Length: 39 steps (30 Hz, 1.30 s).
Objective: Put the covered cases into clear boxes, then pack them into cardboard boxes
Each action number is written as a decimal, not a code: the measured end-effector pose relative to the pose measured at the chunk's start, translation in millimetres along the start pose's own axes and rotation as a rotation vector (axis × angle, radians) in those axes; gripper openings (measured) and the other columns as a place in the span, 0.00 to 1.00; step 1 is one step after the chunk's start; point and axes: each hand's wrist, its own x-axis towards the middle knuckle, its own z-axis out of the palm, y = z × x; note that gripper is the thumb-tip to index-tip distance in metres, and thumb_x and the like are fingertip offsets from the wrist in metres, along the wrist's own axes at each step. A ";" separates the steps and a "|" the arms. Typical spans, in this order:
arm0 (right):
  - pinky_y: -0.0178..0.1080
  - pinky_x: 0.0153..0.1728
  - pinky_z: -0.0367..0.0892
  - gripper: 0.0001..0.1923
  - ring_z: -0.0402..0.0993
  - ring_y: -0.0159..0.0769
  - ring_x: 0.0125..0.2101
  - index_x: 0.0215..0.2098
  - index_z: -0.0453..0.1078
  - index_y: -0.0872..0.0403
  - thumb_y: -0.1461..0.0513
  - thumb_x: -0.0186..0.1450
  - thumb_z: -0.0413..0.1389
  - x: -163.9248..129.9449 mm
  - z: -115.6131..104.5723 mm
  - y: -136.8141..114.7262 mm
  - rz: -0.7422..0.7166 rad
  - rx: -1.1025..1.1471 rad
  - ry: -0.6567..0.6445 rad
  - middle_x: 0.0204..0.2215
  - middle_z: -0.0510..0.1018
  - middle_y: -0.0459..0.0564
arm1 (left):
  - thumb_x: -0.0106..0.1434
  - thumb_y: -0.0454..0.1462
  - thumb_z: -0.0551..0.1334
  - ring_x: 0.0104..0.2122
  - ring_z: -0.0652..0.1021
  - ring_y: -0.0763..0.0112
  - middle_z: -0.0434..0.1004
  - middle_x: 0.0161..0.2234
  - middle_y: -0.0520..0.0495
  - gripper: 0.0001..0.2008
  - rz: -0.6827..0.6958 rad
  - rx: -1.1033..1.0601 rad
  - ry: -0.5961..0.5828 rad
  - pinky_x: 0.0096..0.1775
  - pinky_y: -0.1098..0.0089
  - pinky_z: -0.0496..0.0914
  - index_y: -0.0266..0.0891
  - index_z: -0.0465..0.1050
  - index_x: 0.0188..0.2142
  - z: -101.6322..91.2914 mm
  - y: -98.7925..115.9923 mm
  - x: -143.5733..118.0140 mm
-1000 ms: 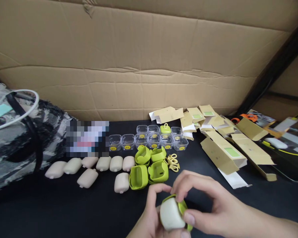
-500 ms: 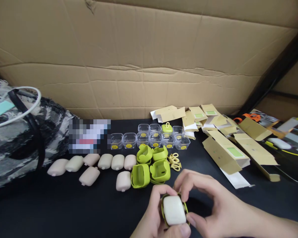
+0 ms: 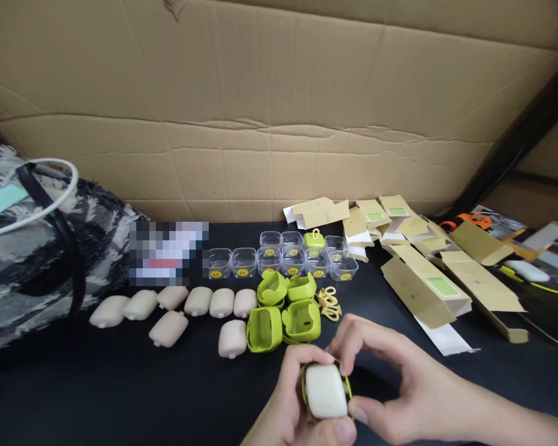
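Low at the front, my left hand (image 3: 286, 396) grips a green earphone case cover (image 3: 351, 389) around a rounded cream-white insert (image 3: 326, 390), its thumb pressing the insert's lower edge. On the cover's right side, my right hand (image 3: 395, 371) pinches the thin green rim with thumb and fingers. Beyond the hands stand several empty green covers (image 3: 266, 328), with a small heap of yellow loops (image 3: 329, 303) to their right. Left of them lie several more pale rounded inserts (image 3: 232, 339), each with a small nub. My palms hide the cover's underside.
Clear plastic boxes (image 3: 244, 263) with yellow labels stand in rows behind; one holds a green closed case (image 3: 314, 240). Opened cardboard cartons (image 3: 425, 285) spread over the right. A patterned fabric bundle (image 3: 37, 260) with a white cable lies left. Cardboard (image 3: 260, 93) walls the back.
Both hands keep their hold on the cover and insert, with barely any finger movement. The whole view has shifted slightly; the things on the table stay in place.
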 end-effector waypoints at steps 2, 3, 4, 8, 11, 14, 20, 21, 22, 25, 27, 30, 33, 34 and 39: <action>0.38 0.39 0.69 0.20 0.71 0.35 0.36 0.39 0.64 0.50 0.73 0.51 0.59 -1.6 -2.7 -2.0 -0.057 -0.010 0.017 0.36 0.72 0.45 | 0.46 0.39 0.77 0.29 0.74 0.80 0.75 0.35 0.56 0.32 -0.036 -0.075 0.055 0.34 0.74 0.63 0.47 0.60 0.46 -2.0 -3.2 0.2; 0.38 0.39 0.69 0.22 0.71 0.36 0.36 0.41 0.64 0.49 0.72 0.51 0.60 -2.5 -3.7 -2.8 -0.099 -0.025 0.029 0.36 0.72 0.45 | 0.45 0.38 0.77 0.32 0.76 0.77 0.77 0.38 0.54 0.35 -0.067 -0.117 0.058 0.35 0.73 0.64 0.49 0.60 0.48 -2.9 -4.3 0.0; 0.38 0.40 0.69 0.24 0.71 0.36 0.37 0.44 0.64 0.49 0.71 0.52 0.60 -3.1 -4.4 -3.5 -0.142 -0.049 0.033 0.37 0.72 0.46 | 0.45 0.38 0.77 0.34 0.77 0.74 0.78 0.41 0.51 0.36 -0.091 -0.155 0.041 0.36 0.71 0.64 0.50 0.61 0.50 -3.8 -5.0 -0.5; 0.38 0.44 0.70 0.28 0.73 0.38 0.43 0.52 0.65 0.48 0.66 0.55 0.66 -2.5 -3.7 -4.8 -0.244 -0.177 -0.026 0.44 0.73 0.50 | 0.55 0.44 0.72 0.38 0.75 0.72 0.75 0.43 0.48 0.31 -0.029 -0.186 -0.071 0.41 0.67 0.64 0.43 0.65 0.55 -5.8 -4.5 -2.5; 0.37 0.44 0.71 0.21 0.73 0.38 0.45 0.50 0.69 0.51 0.62 0.60 0.66 0.0 -0.8 -4.5 -0.237 -0.188 -0.060 0.45 0.74 0.53 | 0.57 0.42 0.71 0.37 0.74 0.76 0.75 0.38 0.51 0.27 -0.027 -0.142 -0.134 0.39 0.71 0.62 0.42 0.64 0.52 -7.0 -2.7 -1.4; 0.39 0.48 0.68 0.17 0.74 0.37 0.43 0.48 0.70 0.52 0.59 0.62 0.65 2.4 2.8 -3.9 -0.295 -0.177 -0.050 0.42 0.77 0.52 | 0.52 0.42 0.74 0.36 0.75 0.74 0.75 0.37 0.52 0.30 -0.063 -0.188 -0.138 0.42 0.68 0.61 0.43 0.61 0.49 -8.5 -0.6 1.3; 0.38 0.42 0.67 0.12 0.72 0.35 0.37 0.42 0.69 0.53 0.58 0.63 0.64 4.9 12.5 -3.8 -0.337 -0.234 0.009 0.35 0.77 0.49 | 0.46 0.35 0.65 0.36 0.70 0.67 0.69 0.32 0.50 0.17 -0.203 -0.245 -0.123 0.43 0.66 0.59 0.36 0.70 0.38 -8.2 1.6 6.3; 0.37 0.40 0.67 0.11 0.72 0.35 0.36 0.39 0.69 0.53 0.58 0.63 0.63 4.7 14.3 -3.4 -0.316 -0.227 0.015 0.34 0.76 0.48 | 0.45 0.34 0.63 0.34 0.68 0.69 0.67 0.29 0.52 0.13 -0.205 -0.238 -0.115 0.40 0.67 0.59 0.37 0.69 0.34 -8.2 1.0 7.3; 0.37 0.39 0.67 0.10 0.72 0.34 0.35 0.37 0.68 0.53 0.57 0.63 0.63 4.3 15.8 -3.0 -0.295 -0.222 0.012 0.33 0.76 0.48 | 0.44 0.33 0.62 0.32 0.66 0.70 0.64 0.28 0.53 0.11 -0.202 -0.226 -0.100 0.38 0.68 0.58 0.38 0.68 0.31 -8.4 0.2 8.4; 0.36 0.36 0.65 0.08 0.71 0.33 0.32 0.34 0.66 0.52 0.59 0.62 0.61 2.8 18.7 -1.6 -0.230 -0.228 -0.001 0.32 0.76 0.46 | 0.43 0.33 0.60 0.31 0.64 0.71 0.63 0.27 0.54 0.10 -0.207 -0.180 -0.078 0.35 0.69 0.57 0.39 0.66 0.28 -10.5 -3.1 11.8; 0.36 0.34 0.64 0.08 0.70 0.33 0.31 0.33 0.65 0.51 0.60 0.60 0.61 2.4 19.5 -1.5 -0.203 -0.249 -0.003 0.31 0.76 0.45 | 0.42 0.32 0.59 0.29 0.64 0.71 0.61 0.26 0.55 0.09 -0.225 -0.160 -0.090 0.34 0.70 0.56 0.41 0.64 0.26 -13.2 -5.7 14.2; 0.36 0.32 0.62 0.11 0.69 0.33 0.30 0.31 0.63 0.51 0.62 0.54 0.62 3.5 21.0 -2.8 -0.191 -0.300 -0.001 0.30 0.74 0.44 | 0.41 0.30 0.59 0.27 0.63 0.72 0.60 0.24 0.56 0.10 -0.272 -0.131 -0.124 0.32 0.70 0.55 0.43 0.63 0.25 -18.7 -11.4 17.5; 0.36 0.32 0.62 0.12 0.68 0.33 0.30 0.30 0.62 0.50 0.62 0.53 0.61 4.7 24.5 -3.9 -0.199 -0.320 0.009 0.29 0.73 0.43 | 0.41 0.29 0.59 0.25 0.64 0.73 0.64 0.25 0.57 0.16 -0.281 -0.062 -0.131 0.31 0.70 0.55 0.43 0.69 0.32 -25.6 -19.2 19.3; 0.36 0.32 0.62 0.11 0.68 0.33 0.30 0.30 0.61 0.50 0.62 0.53 0.61 5.0 25.7 -3.7 -0.201 -0.318 0.007 0.28 0.73 0.43 | 0.41 0.29 0.58 0.25 0.64 0.74 0.65 0.25 0.57 0.18 -0.279 -0.040 -0.128 0.30 0.70 0.55 0.43 0.70 0.34 -27.9 -21.6 19.5; 0.37 0.35 0.65 0.10 0.70 0.35 0.31 0.31 0.65 0.51 0.60 0.54 0.62 6.8 21.3 -0.4 -0.219 -0.274 -0.016 0.30 0.74 0.45 | 0.46 0.30 0.62 0.29 0.67 0.70 0.67 0.27 0.56 0.12 -0.191 0.089 -0.073 0.35 0.69 0.60 0.45 0.72 0.33 -34.5 -23.5 19.4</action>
